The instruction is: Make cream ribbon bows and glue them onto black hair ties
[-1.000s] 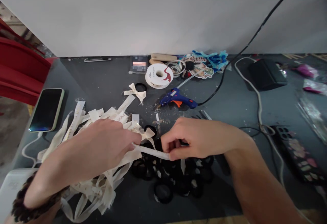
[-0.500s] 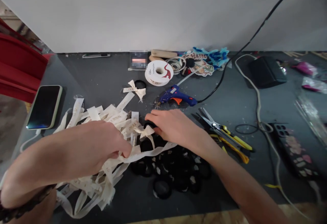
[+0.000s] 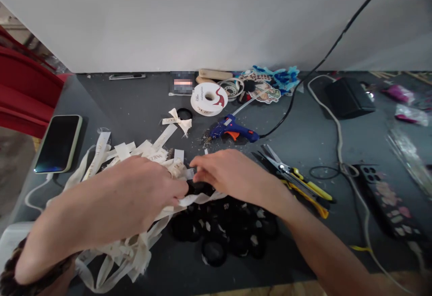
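Since half a second earlier, the left hand (image 3: pixel 145 192) has been brought slightly closer to the right hand (image 3: pixel 229 170). A white ribbon strip (image 3: pixel 202 198) is stretched loosely between them, the left fingers being curled at its end and the right fingers bent above the black hair ties (image 3: pixel 232 224) at the near middle of the counter (image 3: pixel 263 269), though whether anything is gripped cannot be told. "Ribbon" can be read on the white spool (image 3: pixel 202 100) at the far middle, while gold lettering is only partly legible on the ribbon pieces (image 3: pixel 138 252) heaped at left.
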A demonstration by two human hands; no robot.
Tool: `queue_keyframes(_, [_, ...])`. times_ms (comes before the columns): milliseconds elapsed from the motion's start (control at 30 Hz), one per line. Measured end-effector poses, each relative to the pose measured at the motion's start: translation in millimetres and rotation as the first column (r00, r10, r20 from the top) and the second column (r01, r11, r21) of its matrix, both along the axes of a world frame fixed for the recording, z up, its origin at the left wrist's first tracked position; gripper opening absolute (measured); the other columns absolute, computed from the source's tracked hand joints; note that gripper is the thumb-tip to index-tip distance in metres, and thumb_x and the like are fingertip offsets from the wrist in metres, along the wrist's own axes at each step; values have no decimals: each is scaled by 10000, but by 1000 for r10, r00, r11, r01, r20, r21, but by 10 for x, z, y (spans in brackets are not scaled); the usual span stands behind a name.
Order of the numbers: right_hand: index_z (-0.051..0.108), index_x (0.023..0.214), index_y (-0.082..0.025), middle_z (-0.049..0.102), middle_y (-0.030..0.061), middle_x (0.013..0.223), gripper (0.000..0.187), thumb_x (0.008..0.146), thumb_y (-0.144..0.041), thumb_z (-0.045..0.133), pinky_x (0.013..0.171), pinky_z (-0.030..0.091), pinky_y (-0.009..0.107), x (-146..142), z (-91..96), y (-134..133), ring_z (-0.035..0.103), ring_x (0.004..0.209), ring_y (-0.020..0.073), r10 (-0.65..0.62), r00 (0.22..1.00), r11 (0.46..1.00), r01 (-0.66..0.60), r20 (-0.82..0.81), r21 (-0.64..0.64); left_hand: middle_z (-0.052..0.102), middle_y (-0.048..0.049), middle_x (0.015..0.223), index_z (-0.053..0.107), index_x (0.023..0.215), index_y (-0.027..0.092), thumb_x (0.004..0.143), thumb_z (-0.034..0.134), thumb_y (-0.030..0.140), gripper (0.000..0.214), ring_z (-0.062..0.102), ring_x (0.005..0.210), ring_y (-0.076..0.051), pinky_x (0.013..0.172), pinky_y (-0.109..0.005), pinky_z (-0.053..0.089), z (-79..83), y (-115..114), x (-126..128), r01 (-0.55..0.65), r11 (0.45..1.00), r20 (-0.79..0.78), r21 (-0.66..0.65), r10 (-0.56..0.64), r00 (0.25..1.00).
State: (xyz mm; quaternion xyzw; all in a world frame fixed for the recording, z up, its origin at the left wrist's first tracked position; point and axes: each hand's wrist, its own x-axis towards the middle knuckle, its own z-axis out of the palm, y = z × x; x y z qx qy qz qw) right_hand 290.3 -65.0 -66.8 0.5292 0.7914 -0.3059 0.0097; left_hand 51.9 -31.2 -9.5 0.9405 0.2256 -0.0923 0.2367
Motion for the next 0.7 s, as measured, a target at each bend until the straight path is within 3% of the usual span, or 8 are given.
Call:
queue_keyframes(133, [751, 919, -215, 777, 40, 782, 261, 1036, -313, 539, 640, 380, 295, 303, 192, -19, 716, 727, 210, -222, 972, 963, 205, 82, 176, 582, 34, 632, 574, 903, 250, 874, 497, 6, 257, 484, 500, -173, 546, -342, 221, -33, 85, -7, 35, 973, -40, 228, -27, 999])
queue_keyframes(233, [755, 1114, -241, 803, 35, 911, 273, 1045, -383, 532, 664, 434, 275, 354, 280, -71, 730, 775, 193, -229, 964, 960, 247, -138, 134, 589, 29, 644, 520, 907, 217, 1002, 475, 128, 138, 482, 502, -154, 540, -328, 216, -67, 127, 80, -56, 951, 48, 305, 44, 998])
queue_keyframes(300, [733, 1204, -257, 800, 27, 1021, 302, 1035, -435, 557, 714, 470, 251, 261, 275, -101, 733, 869, 180, -181, 914, 976, 213, -363, 50, 594, 35, 639, 516, 885, 208, 1038, 485, 208, 156, 487, 501, -134, 524, -311, 222, -92, 154, 171, -119, 968, 121, 220, 94, 988])
queue_keyframes(333, [751, 1151, -249, 791, 23, 991, 284, 1019, -442, 589, 709, 467, 246, 195, 254, -109, 719, 856, 173, -182, 893, 976, 216, -412, 38, 583, 40, 617, 531, 876, 205, 1030, 496, 200, 158, 478, 490, -127, 517, -304, 228, -103, 169, 214, -152, 975, 101, 162, 137, 985])
queue_keyframes(400, [775, 904, -216, 731, 7, 812, 250, 991, -411, 645, 637, 419, 249, 70, 194, -106, 651, 719, 146, -211, 888, 964, 258, -408, 63, 570, 45, 576, 557, 833, 201, 1013, 518, 202, 184, 467, 469, -115, 492, -286, 236, -118, 205, 278, -227, 973, 47, 50, 225, 973])
queue_keyframes(467, [746, 746, -199, 676, 1, 776, 260, 953, -352, 705, 634, 395, 258, 4, 140, -86, 600, 678, 125, -221, 895, 953, 282, -388, 107, 598, 50, 567, 585, 788, 202, 1006, 541, 248, 227, 462, 447, -99, 472, -257, 267, -122, 246, 297, -319, 944, 2, -80, 320, 947])
queue_keyframes(600, [741, 697, -201, 728, 12, 1031, 215, 900, -273, 736, 719, 430, 247, 70, 125, -37, 655, 827, 129, -210, 875, 965, 258, -437, 53, 726, 64, 691, 658, 801, 221, 1008, 545, 323, 258, 551, 496, -80, 491, -198, 374, -103, 327, 234, -366, 866, -41, -340, 375, 926])
queue_keyframes(700, [757, 756, -202, 744, -1, 901, 200, 925, -287, 693, 695, 427, 248, 146, 144, -21, 648, 781, 129, -201, 876, 980, 179, -438, -93, 749, 71, 730, 706, 801, 230, 988, 551, 285, 248, 530, 489, -71, 469, -195, 360, -82, 361, 182, -338, 858, -67, -386, 340, 938])
